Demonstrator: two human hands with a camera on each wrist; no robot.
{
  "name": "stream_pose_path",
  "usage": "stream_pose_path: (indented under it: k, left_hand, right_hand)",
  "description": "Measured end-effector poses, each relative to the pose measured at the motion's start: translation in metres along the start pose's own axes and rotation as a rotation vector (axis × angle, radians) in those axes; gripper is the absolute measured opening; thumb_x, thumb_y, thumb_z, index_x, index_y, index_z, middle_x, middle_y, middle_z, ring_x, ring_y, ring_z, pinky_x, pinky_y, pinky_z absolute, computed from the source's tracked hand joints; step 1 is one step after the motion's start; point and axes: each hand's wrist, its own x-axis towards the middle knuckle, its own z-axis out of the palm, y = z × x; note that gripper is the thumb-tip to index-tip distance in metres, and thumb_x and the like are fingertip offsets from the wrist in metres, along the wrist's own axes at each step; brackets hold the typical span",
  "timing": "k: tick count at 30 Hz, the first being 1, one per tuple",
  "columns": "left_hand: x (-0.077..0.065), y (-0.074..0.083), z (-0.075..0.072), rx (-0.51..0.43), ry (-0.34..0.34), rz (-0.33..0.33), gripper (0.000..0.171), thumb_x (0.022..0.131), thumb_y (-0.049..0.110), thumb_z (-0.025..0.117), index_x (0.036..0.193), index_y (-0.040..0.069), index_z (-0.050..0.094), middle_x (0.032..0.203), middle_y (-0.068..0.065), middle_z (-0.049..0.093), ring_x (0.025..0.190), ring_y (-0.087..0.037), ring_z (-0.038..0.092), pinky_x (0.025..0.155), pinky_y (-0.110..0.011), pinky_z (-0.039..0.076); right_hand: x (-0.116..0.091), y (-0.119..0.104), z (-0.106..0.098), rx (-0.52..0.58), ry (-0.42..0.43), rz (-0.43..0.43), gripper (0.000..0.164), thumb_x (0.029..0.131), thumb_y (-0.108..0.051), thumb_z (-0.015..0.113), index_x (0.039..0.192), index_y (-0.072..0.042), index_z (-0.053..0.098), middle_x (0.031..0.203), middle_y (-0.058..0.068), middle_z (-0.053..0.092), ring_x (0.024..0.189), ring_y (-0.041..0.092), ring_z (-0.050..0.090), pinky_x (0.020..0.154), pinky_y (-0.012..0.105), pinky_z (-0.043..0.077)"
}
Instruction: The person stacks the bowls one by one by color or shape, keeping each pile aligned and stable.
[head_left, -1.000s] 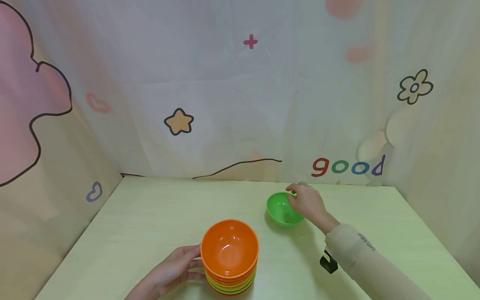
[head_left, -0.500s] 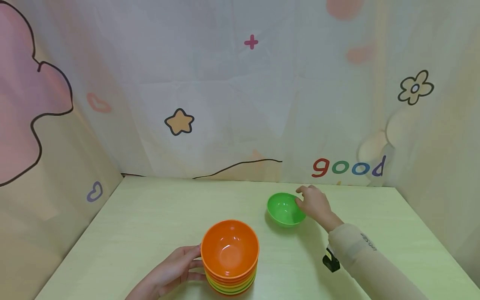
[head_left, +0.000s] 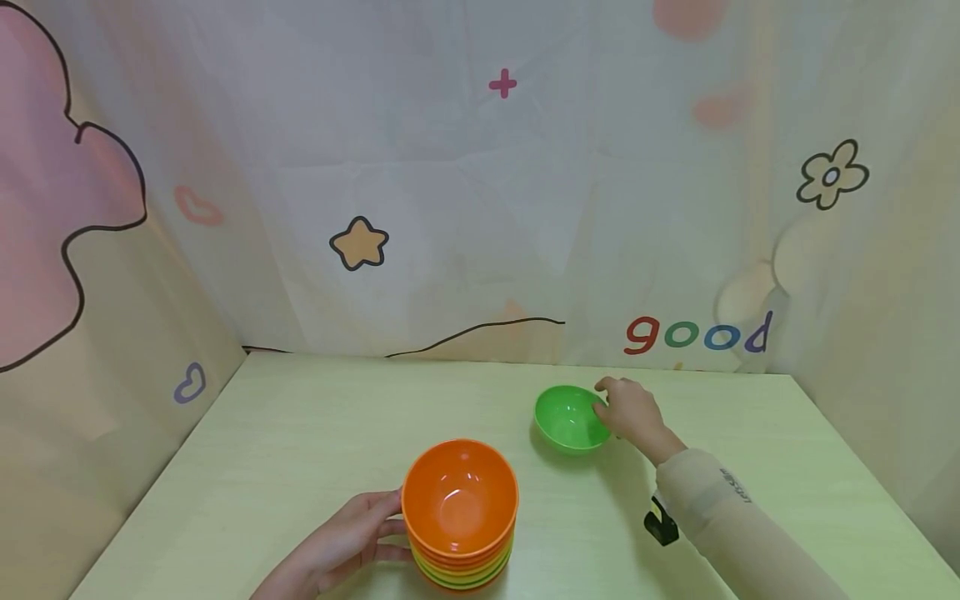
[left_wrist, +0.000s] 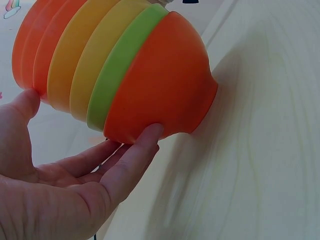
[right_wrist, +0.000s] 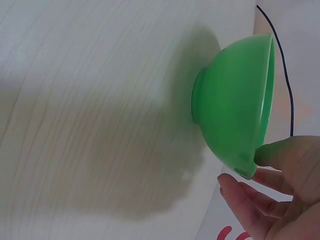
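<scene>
A stack of bowls (head_left: 459, 500) in orange, yellow and green stands upright near the front of the table, an orange one on top. My left hand (head_left: 352, 533) rests against its left side. In the left wrist view, the thumb touches an upper orange bowl (left_wrist: 42, 55) and the extended fingers lie along the lowest orange bowl (left_wrist: 165, 75). Farther back and to the right, a single green bowl (head_left: 566, 425) sits upright. My right hand (head_left: 630, 414) is at its right rim, thumb over the inside and fingers outside, pinching the rim in the right wrist view.
The pale wooden table (head_left: 315, 442) meets a printed cloth backdrop (head_left: 450, 208) behind and at both sides. A black device (head_left: 662, 523) hangs under the right sleeve (head_left: 735, 517). A thin dark cable (right_wrist: 286, 75) shows behind the green bowl.
My right hand has moved right from over the green bowl to its right rim, then slightly lower. The left hand and both the stack and the green bowl stay in place.
</scene>
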Motion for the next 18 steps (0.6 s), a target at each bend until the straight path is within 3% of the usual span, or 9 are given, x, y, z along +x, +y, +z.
stream_pose_path:
  k: [4, 11, 18]
  left_hand:
    - [0.0001, 0.0001, -0.0003, -0.004, -0.006, -0.001, 0.051, 0.095, 0.039, 0.045, 0.126, -0.001, 0.047, 0.121, -0.011, 0.054, 0.105, -0.028, 0.053, 0.085, -0.045, 0.048]
    - [0.0007, -0.0001, -0.0001, 0.001, 0.0, -0.005, 0.052, 0.094, 0.04, 0.045, 0.126, -0.001, 0.047, 0.122, -0.011, 0.054, 0.105, -0.028, 0.054, 0.084, -0.045, 0.048]
    - [0.0011, -0.001, -0.0013, -0.001, 0.004, -0.011, 0.051, 0.094, 0.039, 0.045, 0.126, 0.0, 0.048, 0.122, -0.011, 0.054, 0.104, -0.028, 0.054, 0.084, -0.045, 0.048]
  right_hand:
    - [-0.0001, -0.0004, 0.0028, 0.011, -0.02, 0.021, 0.031, 0.082, -0.011, 0.059, 0.109, 0.004, 0.056, 0.092, 0.019, 0.06, 0.07, 0.024, 0.056, 0.056, 0.033, 0.05]
    - [-0.0026, -0.0028, 0.0062, 0.094, -0.093, 0.09, 0.036, 0.084, -0.008, 0.056, 0.117, 0.005, 0.05, 0.108, 0.029, 0.052, 0.044, 0.013, 0.053, 0.041, 0.022, 0.047]
    - [-0.0027, -0.0033, 0.0083, 0.119, -0.111, 0.11, 0.037, 0.084, -0.005, 0.055, 0.118, 0.006, 0.048, 0.108, 0.031, 0.052, 0.045, 0.015, 0.055, 0.04, 0.021, 0.047]
